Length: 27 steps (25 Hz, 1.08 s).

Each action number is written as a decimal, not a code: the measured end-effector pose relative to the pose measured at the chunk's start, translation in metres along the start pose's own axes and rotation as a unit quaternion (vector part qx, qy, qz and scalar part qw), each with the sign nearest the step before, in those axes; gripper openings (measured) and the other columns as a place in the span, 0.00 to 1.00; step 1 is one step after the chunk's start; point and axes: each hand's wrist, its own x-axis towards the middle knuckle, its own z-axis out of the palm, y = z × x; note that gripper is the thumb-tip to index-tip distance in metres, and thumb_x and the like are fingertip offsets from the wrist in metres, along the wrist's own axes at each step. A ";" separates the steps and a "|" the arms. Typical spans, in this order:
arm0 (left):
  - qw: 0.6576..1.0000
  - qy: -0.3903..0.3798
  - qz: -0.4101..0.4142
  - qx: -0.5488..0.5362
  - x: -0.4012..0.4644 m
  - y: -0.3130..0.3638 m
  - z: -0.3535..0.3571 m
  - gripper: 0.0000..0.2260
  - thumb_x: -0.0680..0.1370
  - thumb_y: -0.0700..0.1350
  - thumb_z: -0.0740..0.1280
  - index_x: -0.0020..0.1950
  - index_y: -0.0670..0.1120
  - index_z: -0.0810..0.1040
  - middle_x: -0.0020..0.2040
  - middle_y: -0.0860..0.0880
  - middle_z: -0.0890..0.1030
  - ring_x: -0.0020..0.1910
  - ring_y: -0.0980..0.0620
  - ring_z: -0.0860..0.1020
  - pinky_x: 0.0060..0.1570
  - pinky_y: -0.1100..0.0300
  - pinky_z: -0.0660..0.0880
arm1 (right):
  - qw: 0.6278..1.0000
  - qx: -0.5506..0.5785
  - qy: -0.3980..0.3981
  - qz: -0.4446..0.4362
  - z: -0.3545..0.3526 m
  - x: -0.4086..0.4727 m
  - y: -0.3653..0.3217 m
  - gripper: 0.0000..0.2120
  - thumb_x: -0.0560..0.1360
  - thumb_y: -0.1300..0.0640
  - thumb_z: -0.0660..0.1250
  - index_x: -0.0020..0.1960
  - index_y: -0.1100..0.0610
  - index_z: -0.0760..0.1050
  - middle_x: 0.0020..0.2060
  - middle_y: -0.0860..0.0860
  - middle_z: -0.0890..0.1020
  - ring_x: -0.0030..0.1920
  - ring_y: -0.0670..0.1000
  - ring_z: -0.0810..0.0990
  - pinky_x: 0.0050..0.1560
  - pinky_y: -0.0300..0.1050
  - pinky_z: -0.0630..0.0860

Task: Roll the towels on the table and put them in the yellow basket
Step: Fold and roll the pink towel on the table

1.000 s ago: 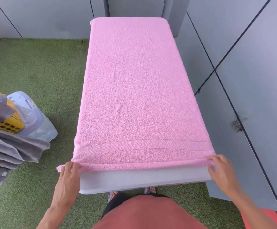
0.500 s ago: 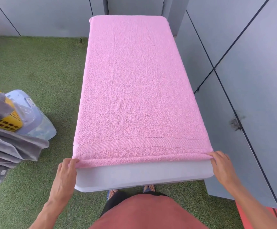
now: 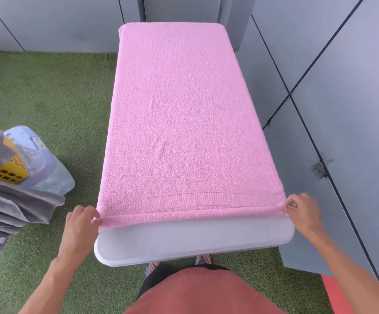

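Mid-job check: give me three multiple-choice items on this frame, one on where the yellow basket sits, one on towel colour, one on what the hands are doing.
1. Where is the yellow basket?
A. On the grass left of the table
B. On the table's far end
C. Against the right-hand wall

2. What colour is the towel spread on the table?
A. Grey
B. Pink
C. White

3. What are the left hand and right hand doing?
A. Both hang idle
B. One lifts the basket
C. Each pinches a near corner of the towel

Answers:
1 A: the basket stands on the green turf at the frame's left edge, with grey towels draped over and in front of it.
2 B: the cloth covering the tabletop is pink.
3 C: fingers close on the rolled near edge at both corners.
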 end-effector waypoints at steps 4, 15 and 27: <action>0.993 0.037 0.096 0.056 -0.037 0.008 0.024 0.16 0.70 0.26 0.65 0.54 0.39 0.77 0.50 0.44 0.75 0.48 0.45 0.70 0.41 0.50 0.76 | 0.997 -0.026 0.023 -0.068 0.018 -0.039 0.000 0.11 0.71 0.70 0.68 0.52 0.60 0.78 0.48 0.53 0.77 0.50 0.57 0.75 0.54 0.50 0.71; 0.992 -0.040 0.111 0.035 -0.022 0.003 0.010 0.12 0.74 0.30 0.63 0.54 0.42 0.74 0.51 0.46 0.78 0.48 0.47 0.73 0.47 0.51 0.75 | 0.993 -0.058 -0.054 -0.082 0.017 -0.008 0.020 0.16 0.76 0.72 0.59 0.58 0.59 0.78 0.50 0.55 0.79 0.54 0.59 0.76 0.54 0.49 0.68; 0.992 0.046 0.099 0.070 -0.012 0.010 0.013 0.12 0.70 0.26 0.66 0.46 0.40 0.78 0.44 0.44 0.73 0.42 0.46 0.67 0.36 0.50 0.70 | 0.999 -0.006 0.035 -0.035 0.008 -0.005 0.010 0.05 0.73 0.62 0.71 0.41 0.54 0.78 0.37 0.51 0.75 0.40 0.54 0.76 0.44 0.49 0.72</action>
